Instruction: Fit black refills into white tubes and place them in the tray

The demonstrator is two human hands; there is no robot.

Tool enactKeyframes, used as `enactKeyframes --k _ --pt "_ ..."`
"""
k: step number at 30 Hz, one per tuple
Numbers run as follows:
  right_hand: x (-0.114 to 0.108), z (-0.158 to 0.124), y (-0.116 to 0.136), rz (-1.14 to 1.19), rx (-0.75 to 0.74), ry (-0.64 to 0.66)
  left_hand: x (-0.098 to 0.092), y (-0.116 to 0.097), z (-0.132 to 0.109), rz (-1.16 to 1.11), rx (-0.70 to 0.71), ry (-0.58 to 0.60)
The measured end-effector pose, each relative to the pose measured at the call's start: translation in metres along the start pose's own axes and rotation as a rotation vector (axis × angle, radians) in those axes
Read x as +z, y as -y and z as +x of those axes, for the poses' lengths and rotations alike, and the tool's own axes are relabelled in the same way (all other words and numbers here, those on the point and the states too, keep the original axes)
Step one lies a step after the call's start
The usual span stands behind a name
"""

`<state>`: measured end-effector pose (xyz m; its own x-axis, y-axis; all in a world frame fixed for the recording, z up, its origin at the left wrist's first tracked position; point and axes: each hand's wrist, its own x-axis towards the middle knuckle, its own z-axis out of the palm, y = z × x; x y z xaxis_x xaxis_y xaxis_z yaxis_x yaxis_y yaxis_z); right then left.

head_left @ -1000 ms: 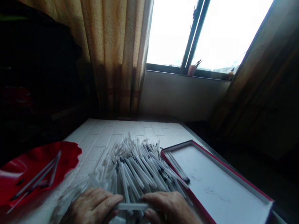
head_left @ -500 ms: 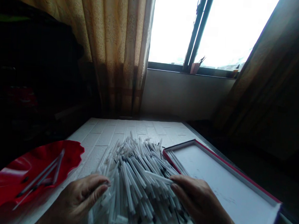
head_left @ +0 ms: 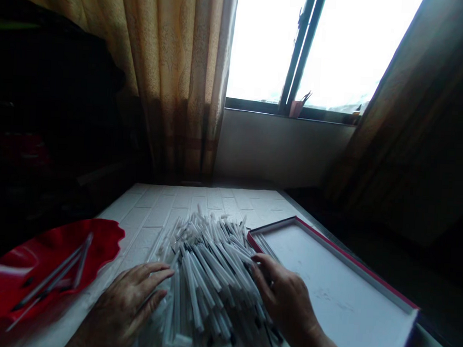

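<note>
A heap of translucent pen barrels (head_left: 206, 276), some with black parts among them, lies in front of me on the white table. At its left edge is my left hand (head_left: 132, 298), fingers apart and nothing visible in them. On the right side my right hand (head_left: 283, 295) reaches over the heap, its thumb and forefinger parted and the fingertips at the barrels. More barrels (head_left: 265, 246) lie in the left end of a shallow red-edged box lid (head_left: 338, 282) with a white inside.
To the left stands a red wavy-rimmed plastic bowl (head_left: 110, 234) holding a few pens (head_left: 55, 275). The white brick-patterned table (head_left: 148, 210) runs back towards a wall under a window. A pink cup (head_left: 296, 109) with sticks stands on the sill.
My right hand no longer pinches the clear barrel it held and has moved to the heap's right side. My left hand's pinched fingers have opened. The view has shifted slightly.
</note>
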<state>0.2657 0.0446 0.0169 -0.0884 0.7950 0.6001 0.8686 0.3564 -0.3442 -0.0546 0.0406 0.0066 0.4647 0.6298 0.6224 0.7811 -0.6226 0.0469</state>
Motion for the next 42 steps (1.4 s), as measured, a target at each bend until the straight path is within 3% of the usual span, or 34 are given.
enactKeyframes --k 4,8,13,16,18,23,31,42 --pt "0.005 0.002 0.012 -0.115 -0.104 0.016 -0.001 -0.004 0.002 0.001 0.045 -0.053" --pt "-0.005 0.004 0.007 -0.063 -0.066 0.014 -0.001 -0.004 0.002 0.0 0.029 -0.066" --pt "-0.029 0.011 -0.033 -0.134 0.243 0.004 0.004 -0.001 -0.001 -0.017 0.033 -0.083" --pt "-0.042 0.014 -0.052 -0.319 0.477 0.189 0.009 0.004 -0.005 -0.018 0.022 -0.04" --pt "-0.045 0.014 -0.058 -0.374 0.547 0.313 0.012 0.006 -0.007 -0.018 0.014 -0.014" --pt "-0.039 0.009 -0.06 -0.398 0.578 0.467 0.015 0.008 -0.009 -0.022 0.003 -0.041" --pt "-0.033 0.01 -0.059 -0.443 0.583 0.574 0.012 0.009 -0.009 -0.014 0.007 -0.023" --pt "-0.028 0.011 -0.056 -0.485 0.614 0.539 0.011 0.008 -0.006 -0.021 0.016 -0.055"
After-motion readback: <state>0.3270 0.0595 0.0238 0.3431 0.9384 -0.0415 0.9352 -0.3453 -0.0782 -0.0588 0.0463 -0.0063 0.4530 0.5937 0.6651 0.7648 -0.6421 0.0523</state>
